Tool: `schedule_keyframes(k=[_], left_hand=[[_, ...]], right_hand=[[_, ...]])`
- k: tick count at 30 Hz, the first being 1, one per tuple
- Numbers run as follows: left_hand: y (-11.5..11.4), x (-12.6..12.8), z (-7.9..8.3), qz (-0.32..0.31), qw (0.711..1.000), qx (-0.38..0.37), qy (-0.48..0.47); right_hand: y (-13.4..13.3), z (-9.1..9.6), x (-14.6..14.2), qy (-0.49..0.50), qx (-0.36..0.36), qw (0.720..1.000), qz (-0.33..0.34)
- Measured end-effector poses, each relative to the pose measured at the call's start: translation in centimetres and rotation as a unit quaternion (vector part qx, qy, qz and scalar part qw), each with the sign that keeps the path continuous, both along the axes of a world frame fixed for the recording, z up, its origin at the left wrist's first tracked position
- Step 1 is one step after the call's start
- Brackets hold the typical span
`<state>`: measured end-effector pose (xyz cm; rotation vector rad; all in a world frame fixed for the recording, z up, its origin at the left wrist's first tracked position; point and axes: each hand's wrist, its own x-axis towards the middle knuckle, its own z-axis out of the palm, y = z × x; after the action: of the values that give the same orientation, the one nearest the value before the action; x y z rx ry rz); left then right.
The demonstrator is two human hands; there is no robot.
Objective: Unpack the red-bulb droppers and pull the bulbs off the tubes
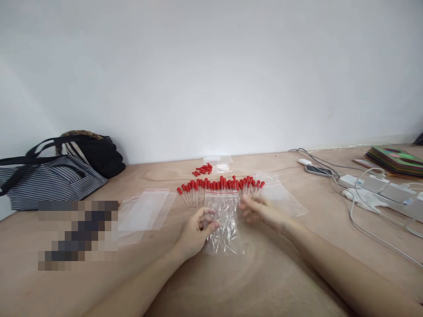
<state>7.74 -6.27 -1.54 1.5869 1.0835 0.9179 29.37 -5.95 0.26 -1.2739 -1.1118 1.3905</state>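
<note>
One clear zip bag (pixel 223 226), flat on the wooden table (pixel 198 288); left hand (pixel 196 231) curled against its left side, grip impossible to tell; right hand (pixel 256 209) blurred by its upper right edge, finger state likewise; just beyond, in the way, red-topped droppers (pixel 222 182) by the dozen, one pile of red caps (pixel 202 170); flat clear bags (pixel 140 211) both sides; one striped bag (pixel 56 181) far left; one corded power strip (pixel 395 206) right; bare tabletop nearest, wall (pixel 211 83) behind.

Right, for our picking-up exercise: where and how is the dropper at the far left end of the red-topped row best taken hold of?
I'd pinch this dropper by its red bulb, coming from above and the left. The bulb looks wider than the thin clear tube, and the neighbouring droppers crowd its right side.
</note>
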Motion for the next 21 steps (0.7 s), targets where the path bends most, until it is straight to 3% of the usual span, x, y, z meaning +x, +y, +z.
schedule_keyframes(k=[2, 4, 8, 11, 16, 18, 21], left_hand=[[0.1, 0.2, -0.1, 0.001, 1.0, 0.004, -0.004], [0.1, 0.3, -0.2, 0.0, 1.0, 0.001, -0.003], [0.0, 0.0, -0.4, 0.013, 1.0, 0.009, 0.021], [0.2, -0.9, -0.4, 0.014, 0.992, 0.078, 0.103], [0.8, -2.2, 0.6, 0.011, 0.939, 0.239, 0.248], [0.9, -2.3, 1.0, -0.001, 0.931, 0.252, 0.266], [1.0, -2.2, 1.4, -0.026, 0.933, 0.221, 0.282]], right_hand=[[-0.8, -0.7, -1.0, -0.015, -0.001, 0.996, 0.084], [-1.3, -1.6, -2.3, -0.004, 0.02, 0.993, 0.114], [-0.4, -2.4, -2.5, 0.011, 0.047, 0.999, 0.025], [1.8, -1.4, 1.3, -0.122, 0.042, 0.986, -0.107], [4.5, 0.0, 10.9, -0.25, 0.018, 0.942, -0.223], [4.7, -0.3, 13.5, -0.302, -0.003, 0.922, -0.244], [4.8, -1.2, 15.3, -0.381, -0.021, 0.881, -0.281]])
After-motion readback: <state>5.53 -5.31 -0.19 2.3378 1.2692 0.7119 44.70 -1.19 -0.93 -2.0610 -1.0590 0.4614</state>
